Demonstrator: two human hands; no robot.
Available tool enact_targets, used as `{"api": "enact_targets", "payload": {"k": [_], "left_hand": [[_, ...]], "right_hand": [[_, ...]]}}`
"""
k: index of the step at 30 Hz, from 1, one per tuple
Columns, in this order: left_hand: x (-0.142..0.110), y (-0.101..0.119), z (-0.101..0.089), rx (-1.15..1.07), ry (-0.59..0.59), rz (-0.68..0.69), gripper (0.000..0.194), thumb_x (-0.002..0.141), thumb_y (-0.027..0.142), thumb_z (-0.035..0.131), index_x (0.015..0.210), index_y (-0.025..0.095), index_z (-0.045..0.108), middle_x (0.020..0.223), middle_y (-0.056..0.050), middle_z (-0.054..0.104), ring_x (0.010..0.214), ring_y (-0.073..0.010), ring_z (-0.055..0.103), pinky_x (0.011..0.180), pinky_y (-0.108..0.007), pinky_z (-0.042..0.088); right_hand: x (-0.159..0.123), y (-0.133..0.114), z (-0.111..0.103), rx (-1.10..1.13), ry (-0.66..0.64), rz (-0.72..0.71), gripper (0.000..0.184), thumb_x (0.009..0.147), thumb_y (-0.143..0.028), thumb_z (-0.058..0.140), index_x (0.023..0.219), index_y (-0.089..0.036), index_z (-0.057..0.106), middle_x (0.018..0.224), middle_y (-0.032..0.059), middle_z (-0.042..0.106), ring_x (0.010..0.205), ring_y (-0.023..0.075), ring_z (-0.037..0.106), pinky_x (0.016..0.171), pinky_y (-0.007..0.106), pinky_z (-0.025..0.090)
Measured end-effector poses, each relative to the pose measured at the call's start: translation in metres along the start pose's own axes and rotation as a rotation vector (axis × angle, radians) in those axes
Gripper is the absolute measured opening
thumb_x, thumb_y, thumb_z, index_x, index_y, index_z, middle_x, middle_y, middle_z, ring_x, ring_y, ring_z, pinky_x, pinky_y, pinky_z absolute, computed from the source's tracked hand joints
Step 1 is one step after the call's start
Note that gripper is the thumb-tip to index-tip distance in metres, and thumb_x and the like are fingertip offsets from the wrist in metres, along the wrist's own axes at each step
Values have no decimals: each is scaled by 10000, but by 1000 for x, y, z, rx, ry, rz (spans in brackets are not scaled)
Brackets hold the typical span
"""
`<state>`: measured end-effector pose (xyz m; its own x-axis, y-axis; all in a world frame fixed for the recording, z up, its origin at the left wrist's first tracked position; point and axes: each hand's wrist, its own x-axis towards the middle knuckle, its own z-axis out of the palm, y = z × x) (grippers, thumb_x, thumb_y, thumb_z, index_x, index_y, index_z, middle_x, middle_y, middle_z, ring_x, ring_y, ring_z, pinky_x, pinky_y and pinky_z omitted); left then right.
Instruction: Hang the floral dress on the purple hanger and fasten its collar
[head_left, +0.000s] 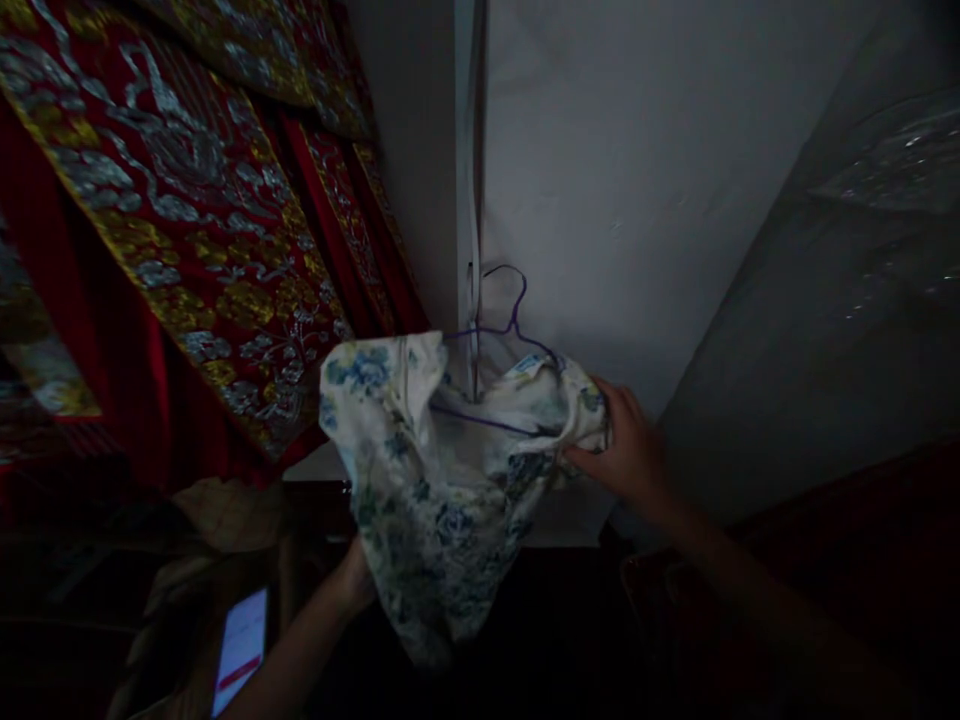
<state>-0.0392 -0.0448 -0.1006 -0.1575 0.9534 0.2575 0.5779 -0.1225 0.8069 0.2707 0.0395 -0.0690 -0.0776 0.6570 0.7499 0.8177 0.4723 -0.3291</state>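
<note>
A white shirt [454, 520] with blue and green flowers hangs in front of me on a thin purple hanger [514, 325]. The hanger's hook stands free beside a pale strip or cord, and its lower bar shows through the open neckline. My right hand [626, 445] pinches the shirt at its right shoulder, thumb in front and fingers behind. At the shirt's lower left edge is my left hand [358, 578]; its fingers are hidden behind the cloth, so their grip does not show.
Red cloth [172, 200] embroidered in gold and silver hangs on the left. A lit phone [241, 640] lies at lower left. A pale wall or panel [615, 190] rises behind the shirt, with a pale vertical strip [471, 150]. Clear plastic-like sheeting [892, 180] glints at right. The scene is dim.
</note>
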Motion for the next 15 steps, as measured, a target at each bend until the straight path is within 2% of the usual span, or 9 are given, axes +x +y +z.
{"api": "enact_targets", "payload": {"k": [2, 4, 5, 7, 10, 13, 15], "left_hand": [[-17, -16, 5, -410, -60, -152, 752, 882, 797, 384, 1102, 184, 761, 1169, -138, 738, 1128, -285, 685, 1059, -425, 504], [-25, -30, 10, -870, -151, -336, 795, 734, 903, 482, 1061, 244, 784, 1211, -128, 748, 1262, -306, 634, 1125, -415, 446], [-25, -35, 13, -1003, -173, -403, 824, 657, 915, 564, 1091, 247, 775, 1258, -126, 731, 1315, -327, 594, 1153, -440, 417], [-24, -40, 18, -1031, -135, -427, 865, 592, 868, 688, 1181, 237, 738, 1335, -125, 692, 1384, -355, 523, 1196, -478, 364], [-26, -39, 26, -907, 63, -390, 846, 654, 777, 738, 1287, 220, 672, 1417, -112, 637, 1469, -337, 415, 1257, -466, 253], [-43, -39, 39, -851, 196, -459, 816, 711, 687, 764, 1369, 230, 605, 1493, -99, 569, 1502, -316, 362, 1270, -454, 218], [-59, -41, 51, -911, 161, -550, 843, 705, 615, 809, 1418, 242, 557, 1491, -105, 570, 1465, -326, 425, 1243, -468, 295]], "right_hand": [[15, -1, -10, -25, 52, 37, 837, 682, -390, 751, 1445, -216, 452, 1273, 161, 605, 1136, 403, 623, 887, 511, 532], [33, -10, -18, -40, 58, 45, 811, 698, -387, 752, 1440, -232, 466, 1285, 153, 611, 1144, 400, 623, 897, 506, 528], [42, -16, -20, -45, 39, 38, 801, 701, -388, 757, 1437, -243, 474, 1288, 145, 615, 1143, 398, 625, 901, 507, 528], [56, -28, -23, -47, -13, 3, 810, 696, -390, 771, 1441, -258, 479, 1297, 136, 612, 1147, 399, 624, 916, 523, 527], [61, -43, -21, -22, -73, -87, 888, 684, -351, 772, 1493, -233, 427, 1342, 158, 569, 1197, 409, 591, 975, 563, 507], [41, -50, -13, 65, -112, -216, 932, 714, -257, 720, 1558, -224, 328, 1486, 176, 459, 1364, 407, 466, 1112, 588, 412], [16, -55, -3, 185, -142, -295, 931, 773, -212, 671, 1597, -247, 240, 1595, 153, 360, 1468, 378, 355, 1190, 582, 324]]}}
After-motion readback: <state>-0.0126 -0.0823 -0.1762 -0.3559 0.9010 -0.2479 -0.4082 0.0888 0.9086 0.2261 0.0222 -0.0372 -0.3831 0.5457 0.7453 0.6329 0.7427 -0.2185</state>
